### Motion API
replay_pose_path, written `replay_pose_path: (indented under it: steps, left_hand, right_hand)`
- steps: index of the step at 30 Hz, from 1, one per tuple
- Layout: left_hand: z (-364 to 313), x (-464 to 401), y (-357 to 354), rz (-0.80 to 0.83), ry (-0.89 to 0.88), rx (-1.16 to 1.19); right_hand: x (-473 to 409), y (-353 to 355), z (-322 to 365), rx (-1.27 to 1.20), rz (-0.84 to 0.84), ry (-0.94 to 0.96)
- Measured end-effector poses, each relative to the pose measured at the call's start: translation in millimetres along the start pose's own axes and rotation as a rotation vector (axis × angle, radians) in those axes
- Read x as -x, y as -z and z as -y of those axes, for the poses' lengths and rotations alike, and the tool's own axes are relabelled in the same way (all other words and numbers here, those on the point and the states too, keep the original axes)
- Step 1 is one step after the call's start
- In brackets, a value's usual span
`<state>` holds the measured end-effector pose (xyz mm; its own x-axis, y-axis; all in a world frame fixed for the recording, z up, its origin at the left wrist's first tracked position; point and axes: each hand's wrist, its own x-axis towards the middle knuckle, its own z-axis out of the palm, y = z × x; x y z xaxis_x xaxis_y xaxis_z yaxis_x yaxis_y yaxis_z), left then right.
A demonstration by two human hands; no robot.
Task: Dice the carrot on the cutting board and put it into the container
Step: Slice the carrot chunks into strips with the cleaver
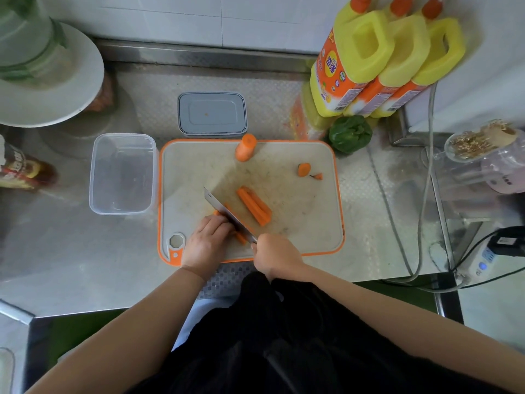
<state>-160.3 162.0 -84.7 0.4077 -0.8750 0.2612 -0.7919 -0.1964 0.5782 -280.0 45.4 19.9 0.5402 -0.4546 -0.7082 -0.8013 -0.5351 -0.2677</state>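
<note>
Stage: the dicing was under way but far from finished; no dice showed yet, only lengthwise pieces, so the work looked to be at the strip-cutting step.
Board: the beige plastic cutting board with an orange rim (301, 223) lay on the dimpled steel surface (369, 251), carrying every carrot piece in view.
Left hand: the left hand (206, 241) pressed down with curled fingers on the orange carrot piece being cut (241, 238), near the board's front edge.
Right hand: the right hand (277, 255) had its grip closed round the handle of the steel cleaver (227, 213), whose blade ran diagonally through that piece, just beside the left knuckles.
Cut so far: a small stack of orange carrot sticks (255, 206) lay just right of the blade; a trimmed carrot end (304, 169) and a tiny tip scrap (318, 176) sat well apart towards the right.
Uncut: a thick orange carrot stub (245, 147) stood upright at the board's far edge, untouched.
Container: the clear rectangular plastic container (122, 173) stood just left of the board with no carrot in it; its grey lid (211, 114) lay behind the board.
Left to do: finishing the strips, cross-cutting them into dice, treating the stub likewise, then transferring everything.
</note>
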Motion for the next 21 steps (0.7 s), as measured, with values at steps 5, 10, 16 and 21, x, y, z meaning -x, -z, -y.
replay_pose_path:
  steps: [5,10,16,21]
  left_hand:
    - [-2.4,-1.2,2.3,0.013,-0.005,-0.013]
    - [-3.5,-1.2,2.4,0.015,0.017,-0.038]
    - [-2.2,-0.2,7.7,0.061,0.013,-0.043]
    - [-3.0,-0.5,9.9,0.060,0.006,-0.030]
  right_hand:
    - [0.3,-10.4,-2.8,-0.015,-0.062,-0.008]
    - [-2.9,-0.7,-9.3,-0.095,-0.026,0.014]
    - [-5.2,10.7,-13.0,-0.148,-0.002,0.019]
    - [4.3,1.6,-10.1,-0.082,-0.034,0.031]
